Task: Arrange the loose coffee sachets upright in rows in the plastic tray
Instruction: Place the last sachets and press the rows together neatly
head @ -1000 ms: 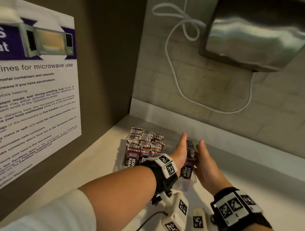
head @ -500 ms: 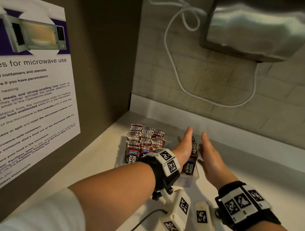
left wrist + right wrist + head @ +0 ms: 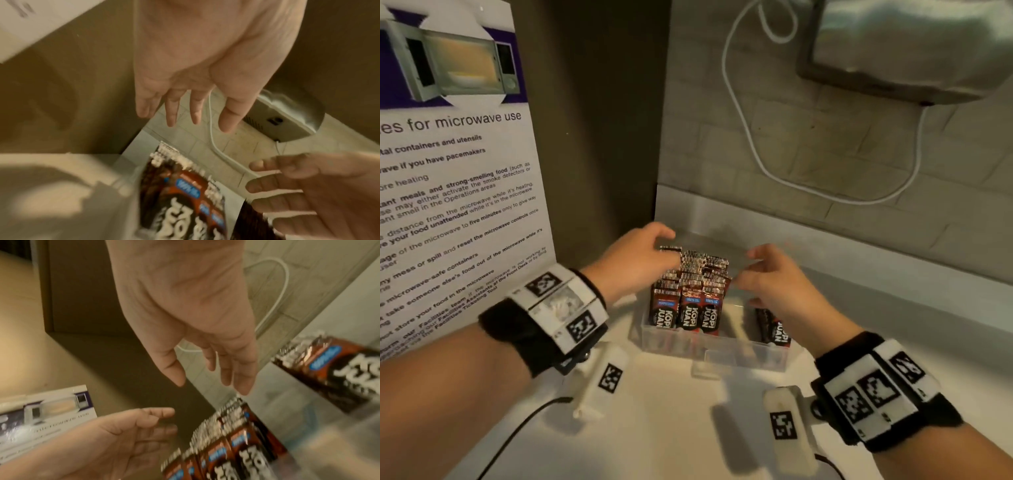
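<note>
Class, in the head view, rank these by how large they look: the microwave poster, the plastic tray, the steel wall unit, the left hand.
1. microwave poster
2. steel wall unit
3. plastic tray
4. left hand

Poster and unit are cropped, and nearness inflates the poster.

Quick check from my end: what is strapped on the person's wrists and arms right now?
Each wrist carries a black band with white blocks printed with black square markers. A white camera housing, also marked, hangs below each wrist, trailing a thin black cable. No gloves on the left hand or right hand.

Glossy foil sachets (image 3: pixel 690 310) (clear-plastic tray (image 3: pixel 714 353))

Sachets (image 3: pixel 690 294) upright in tray (image 3: pixel 717 351)
</note>
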